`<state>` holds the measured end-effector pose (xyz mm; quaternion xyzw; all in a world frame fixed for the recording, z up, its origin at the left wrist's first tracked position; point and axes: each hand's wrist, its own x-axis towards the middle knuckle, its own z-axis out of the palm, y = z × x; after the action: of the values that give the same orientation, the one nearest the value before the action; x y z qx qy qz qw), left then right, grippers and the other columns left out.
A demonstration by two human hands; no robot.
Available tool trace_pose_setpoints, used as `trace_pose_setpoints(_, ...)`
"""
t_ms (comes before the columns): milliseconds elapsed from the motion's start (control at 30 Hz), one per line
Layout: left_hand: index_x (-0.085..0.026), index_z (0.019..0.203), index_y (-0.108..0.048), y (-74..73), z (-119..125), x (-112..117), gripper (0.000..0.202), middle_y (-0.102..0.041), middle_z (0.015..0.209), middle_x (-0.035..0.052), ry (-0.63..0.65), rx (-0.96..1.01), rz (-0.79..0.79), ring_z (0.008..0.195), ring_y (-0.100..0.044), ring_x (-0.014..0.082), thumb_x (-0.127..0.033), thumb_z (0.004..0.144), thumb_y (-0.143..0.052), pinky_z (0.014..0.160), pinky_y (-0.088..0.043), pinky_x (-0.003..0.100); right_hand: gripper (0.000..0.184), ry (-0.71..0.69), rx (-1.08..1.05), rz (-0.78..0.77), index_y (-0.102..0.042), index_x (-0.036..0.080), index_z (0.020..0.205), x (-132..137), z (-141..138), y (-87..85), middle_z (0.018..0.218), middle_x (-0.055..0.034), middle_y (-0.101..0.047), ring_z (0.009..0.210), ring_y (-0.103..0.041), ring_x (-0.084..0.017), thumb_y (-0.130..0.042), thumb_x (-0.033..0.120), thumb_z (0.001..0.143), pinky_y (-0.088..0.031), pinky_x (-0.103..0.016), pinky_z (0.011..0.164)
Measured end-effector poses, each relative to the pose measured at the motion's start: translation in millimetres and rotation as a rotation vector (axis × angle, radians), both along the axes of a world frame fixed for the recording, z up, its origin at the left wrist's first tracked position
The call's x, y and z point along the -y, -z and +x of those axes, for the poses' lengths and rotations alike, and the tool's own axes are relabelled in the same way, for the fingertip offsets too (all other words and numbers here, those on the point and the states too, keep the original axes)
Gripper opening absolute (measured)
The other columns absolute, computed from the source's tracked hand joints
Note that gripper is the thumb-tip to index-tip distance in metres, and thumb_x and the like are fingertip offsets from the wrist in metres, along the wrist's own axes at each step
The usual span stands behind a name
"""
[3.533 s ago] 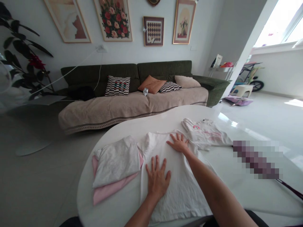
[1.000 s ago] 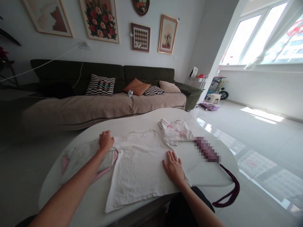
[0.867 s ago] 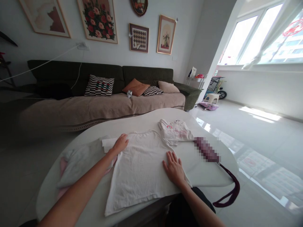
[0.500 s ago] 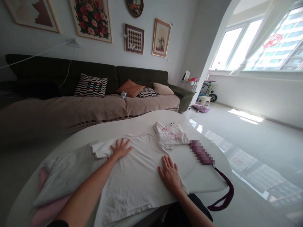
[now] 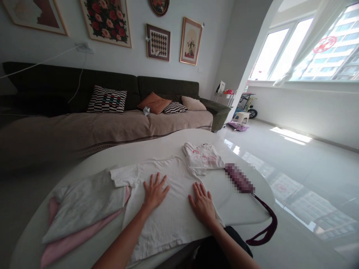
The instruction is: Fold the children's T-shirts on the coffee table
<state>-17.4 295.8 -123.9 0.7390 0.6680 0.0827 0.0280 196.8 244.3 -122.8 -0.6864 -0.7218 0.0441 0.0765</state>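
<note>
Head view: a white shirt (image 5: 171, 216) lies beneath left hand (image 5: 155, 192) and right hand (image 5: 202, 203), both flat and unclenched

Matt cloth shirt (image 5: 168, 213), glossy table (image 5: 238, 209).

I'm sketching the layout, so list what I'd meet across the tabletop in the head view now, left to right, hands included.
Grey garment → left hand → right hand → pixelated maroon item. Both hands rest on the spread white shirt.

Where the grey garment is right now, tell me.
In the head view, the grey garment lies on the left of the white table, atop a pink garment and left of the spread white shirt.
</note>
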Motion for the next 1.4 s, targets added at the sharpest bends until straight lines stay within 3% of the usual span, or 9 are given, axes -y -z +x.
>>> trace_pose_setpoints(167, -0.038, 0.135, -0.022, 2.2, -0.9, 4.5, 0.054, -0.017, 0.147, 0.002, -0.016, -0.009, 0.012, 0.132, -0.008, 0.0339, -0.056, 0.084, -0.023, 0.097, -0.01, 0.063, 0.061, -0.018, 0.004, -0.051, -0.017, 0.015, 0.139, -1.3, 5.3, 0.1, 0.145, -0.0029, -0.016, 0.133, -0.006, -0.022, -0.022, 0.047, 0.087, -0.011, -0.045, 0.104)
trace_pose_setpoints(300, -0.037, 0.135, -0.022, 2.7, -1.2, 2.6, 0.054, -0.017, 0.146, 0.0021, -0.021, 0.004, 0.031, 0.133, -0.006, 0.0325, -0.055, 0.084, -0.021, 0.097, -0.009, 0.063, 0.057, -0.008, 0.02, -0.104, -0.031, 0.013, 0.135, -20.0, -0.2, -16.5, 0.145, -0.0093, -0.016, 0.133, -0.012, -0.025, -0.026, 0.044, 0.087, -0.016, -0.051, 0.101)
trace_pose_setpoints(533, -0.04, 0.134, -0.024, -1.8, -0.1, 6.6, 0.05, -0.018, 0.146, 0.0, -0.033, 0.049, 0.028, 0.133, -0.004, 0.0304, -0.053, 0.086, -0.018, 0.097, -0.009, 0.064, 0.053, -0.339, -0.073, -0.089, -0.023, 0.018, 0.138, -85.1, -77.2, -21.8, 0.145, -0.0045, -0.016, 0.133, -0.009, -0.017, -0.02, 0.042, 0.091, -0.016, -0.037, 0.104)
trace_pose_setpoints(800, -0.041, 0.134, -0.021, -0.3, 0.3, 3.9, 0.053, -0.019, 0.146, -0.0013, -0.057, 0.039, 0.019, 0.133, -0.005, 0.0318, -0.051, 0.083, -0.028, 0.098, -0.006, 0.063, 0.057, -0.114, -0.099, -0.034, -0.019, 0.018, 0.139, -170.9, -65.6, -1.3, 0.145, -0.0064, -0.019, 0.133, -0.01, -0.022, -0.024, 0.046, 0.089, -0.011, -0.043, 0.103)
trace_pose_setpoints(1000, -0.043, 0.135, -0.018, 3.8, 0.7, 1.4, 0.052, -0.016, 0.147, -0.0022, -0.049, 0.046, 0.027, 0.133, -0.005, 0.031, -0.053, 0.084, -0.025, 0.098, -0.005, 0.065, 0.055, -0.018, -0.139, 0.025, -0.028, 0.016, 0.136, -185.4, -67.4, -4.0, 0.142, -0.008, -0.027, 0.13, -0.018, -0.025, -0.034, 0.039, 0.086, -0.018, -0.039, 0.102)
trace_pose_setpoints(1100, -0.041, 0.135, -0.018, 3.1, 1.4, 1.6, 0.053, -0.015, 0.147, -0.0019, -0.056, 0.051, 0.0, 0.133, -0.002, 0.031, -0.053, 0.084, -0.026, 0.098, -0.005, 0.064, 0.049, 0.001, -0.16, 0.071, -0.034, 0.024, 0.132, -183.0, -46.4, -20.1, 0.14, -0.0032, -0.031, 0.127, -0.026, -0.019, -0.039, 0.033, 0.084, -0.022, -0.03, 0.099)
trace_pose_setpoints(1233, -0.04, 0.135, -0.02, 0.9, 2.5, 2.7, 0.053, -0.014, 0.147, -0.002, -0.055, 0.032, -0.012, 0.133, -0.001, 0.0308, -0.052, 0.084, -0.026, 0.099, -0.004, 0.063, 0.052, 0.263, -0.187, 0.108, -0.035, 0.002, 0.128, -173.8, 20.3, -38.6, 0.126, -0.0244, -0.042, 0.118, -0.039, -0.028, -0.023, 0.034, 0.088, -0.029, -0.037, 0.092)
trace_pose_setpoints(1300, -0.04, 0.135, -0.021, -0.5, 3.1, 3.3, 0.053, -0.015, 0.147, -0.0019, -0.061, 0.014, -0.005, 0.133, -0.002, 0.0308, -0.052, 0.084, -0.026, 0.099, -0.005, 0.063, 0.059, 0.36, -0.208, 0.065, -0.045, -0.004, 0.117, -167.6, 51.4, -38.0, 0.112, -0.0295, -0.05, 0.106, -0.049, -0.031, -0.029, 0.043, 0.085, -0.036, -0.039, 0.082)
trace_pose_setpoints(1400, -0.04, 0.135, -0.021, -2.8, 4.0, 4.0, 0.053, -0.016, 0.147, -0.0022, -0.067, -0.006, -0.017, 0.133, -0.003, 0.0307, -0.052, 0.084, -0.026, 0.099, -0.006, 0.062, 0.055, 0.397, -0.252, -0.002, -0.057, 0.004, 0.1, -161.9, 74.8, -27.4, 0.092, -0.0224, -0.061, 0.086, -0.059, -0.028, -0.051, 0.05, 0.072, -0.042, -0.034, 0.068)
